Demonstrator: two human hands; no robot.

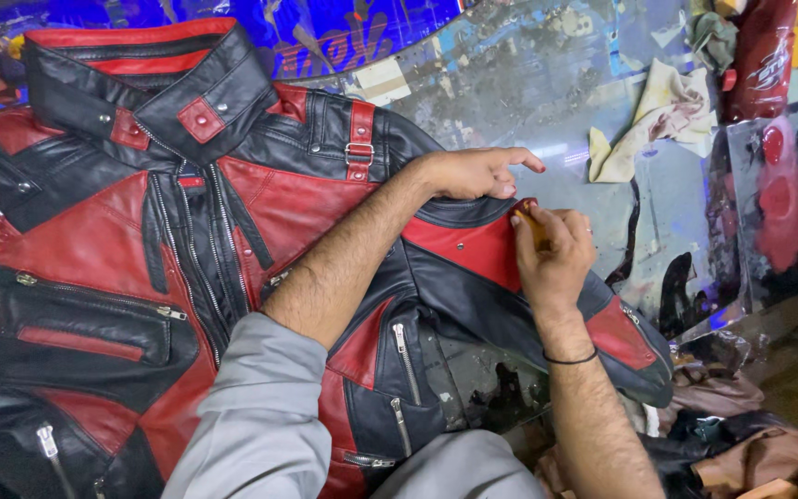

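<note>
A red and black leather jacket point(140, 240) with several zips lies spread face up on a stained glass-topped table point(547, 83). My left hand point(477, 173) presses flat on the upper part of the jacket's right-hand sleeve point(473, 259), fingers together. My right hand point(551, 249) pinches a small yellowish piece point(530, 225) against the sleeve's red panel at its top edge. A thin black band circles my right wrist.
A crumpled stained cloth point(662, 115) lies on the table at the upper right, beside a red and black leather piece point(773, 185). Brown and black leather scraps point(741, 453) are heaped at the lower right below the table edge.
</note>
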